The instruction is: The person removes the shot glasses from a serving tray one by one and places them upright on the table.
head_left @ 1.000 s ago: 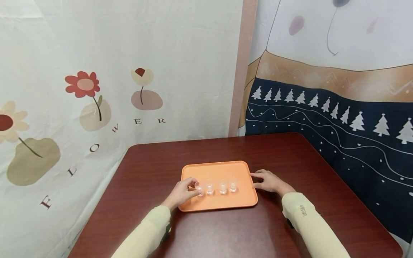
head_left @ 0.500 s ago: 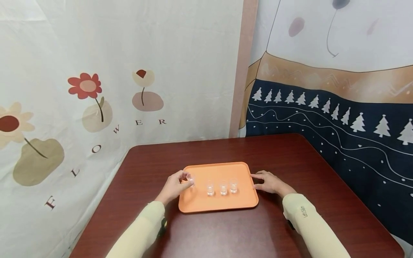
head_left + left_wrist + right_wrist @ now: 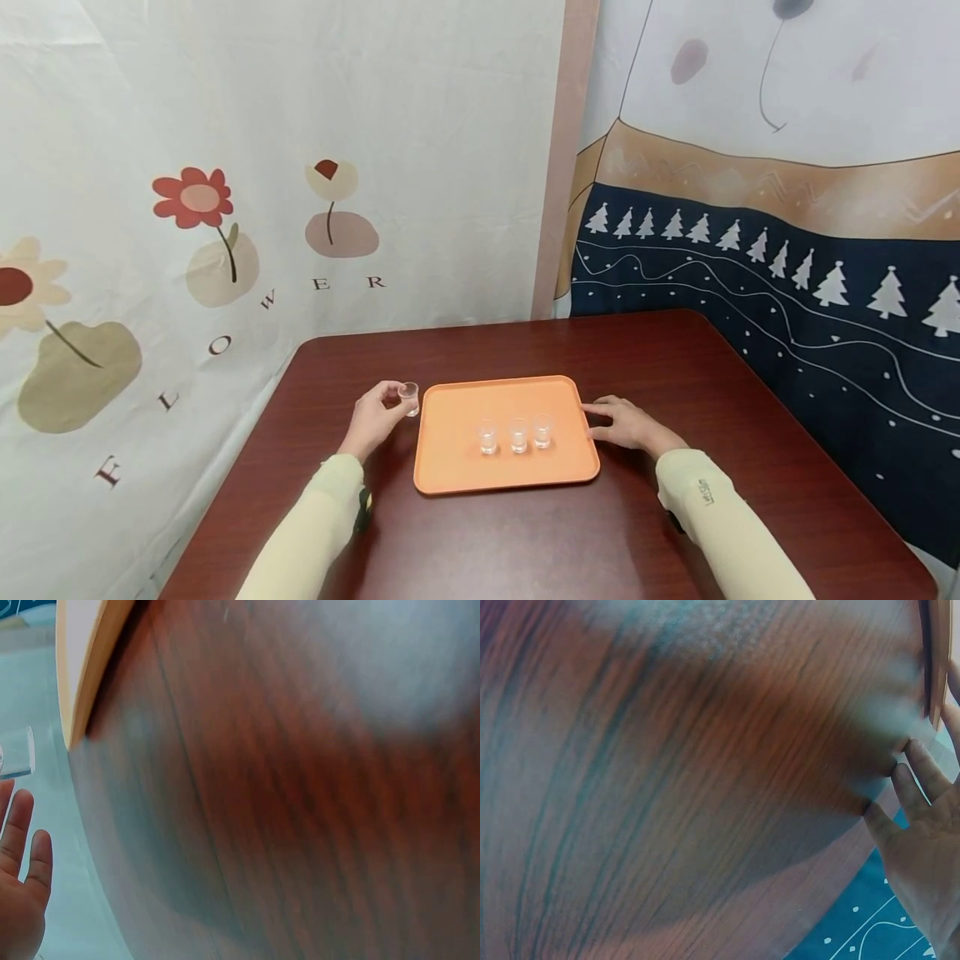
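Observation:
Between thumb and fingers my left hand (image 3: 375,417) pinches a small clear shot glass (image 3: 409,398), just off the left edge of the orange tray (image 3: 457,475). Part of that glass (image 3: 19,752) also shows at the left of the left wrist view. Three more clear shot glasses stand upright in a row on the tray: a left one (image 3: 488,437), a middle one (image 3: 518,436) and a right one (image 3: 542,432). My right hand (image 3: 628,423) rests at the tray's right edge, fingertips at the rim. In the right wrist view its fingers (image 3: 911,791) are spread over the table.
The tray lies on a dark red-brown wooden table (image 3: 525,542) with rounded corners. Behind the table hangs a pale curtain (image 3: 420,167) with flower prints. At the right is a dark blue cloth (image 3: 750,308) with white trees.
The left hand has carried the leftmost shot glass left and away, off the tray and past its left edge. The right hand has stayed at the tray's right edge.

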A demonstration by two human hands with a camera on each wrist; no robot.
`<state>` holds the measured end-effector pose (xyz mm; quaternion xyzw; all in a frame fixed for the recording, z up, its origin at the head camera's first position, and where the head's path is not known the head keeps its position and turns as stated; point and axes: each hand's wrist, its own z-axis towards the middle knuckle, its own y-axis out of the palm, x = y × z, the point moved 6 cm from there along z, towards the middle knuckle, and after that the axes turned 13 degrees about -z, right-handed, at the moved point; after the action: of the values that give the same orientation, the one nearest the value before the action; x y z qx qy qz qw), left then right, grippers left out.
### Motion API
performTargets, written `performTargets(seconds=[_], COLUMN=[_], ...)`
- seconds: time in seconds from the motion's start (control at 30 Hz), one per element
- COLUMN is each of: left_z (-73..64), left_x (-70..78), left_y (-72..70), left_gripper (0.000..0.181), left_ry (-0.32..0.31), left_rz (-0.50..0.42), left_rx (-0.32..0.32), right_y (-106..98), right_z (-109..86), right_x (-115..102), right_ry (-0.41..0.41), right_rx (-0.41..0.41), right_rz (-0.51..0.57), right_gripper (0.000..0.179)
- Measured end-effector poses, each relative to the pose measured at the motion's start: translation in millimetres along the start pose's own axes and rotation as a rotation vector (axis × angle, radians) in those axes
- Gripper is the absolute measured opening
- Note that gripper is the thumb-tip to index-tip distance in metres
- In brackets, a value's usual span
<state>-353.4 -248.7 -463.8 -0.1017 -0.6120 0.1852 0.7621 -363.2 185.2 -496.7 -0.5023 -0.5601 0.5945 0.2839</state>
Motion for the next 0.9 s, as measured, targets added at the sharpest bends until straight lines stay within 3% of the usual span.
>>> performTargets(seconds=[0.47,0.6,0.9], left_z=[27.4,33.0,36.9], left_x=[-30.4,-38.3,-51.9], left_y=[-42.2,-43.3,-31.8], left_gripper=[0.039,0.04,0.041], left_ry=[-0.07,-0.095,-0.15], left_rz=[-0.007,0.002,0.028], left_rx=[0.181,0.191,0.135], right_y=[2.4,2.4,2.5], right_z=[3.0,3.6,3.1], right_x=[1.8,2.7,2.4], right_ry=[0.022,0.042,0.031], right_rx=[-0.01,-0.02,-0.019], right_rz=[0.001,0.013,0.004], right_gripper=[0.061,0.061,0.06])
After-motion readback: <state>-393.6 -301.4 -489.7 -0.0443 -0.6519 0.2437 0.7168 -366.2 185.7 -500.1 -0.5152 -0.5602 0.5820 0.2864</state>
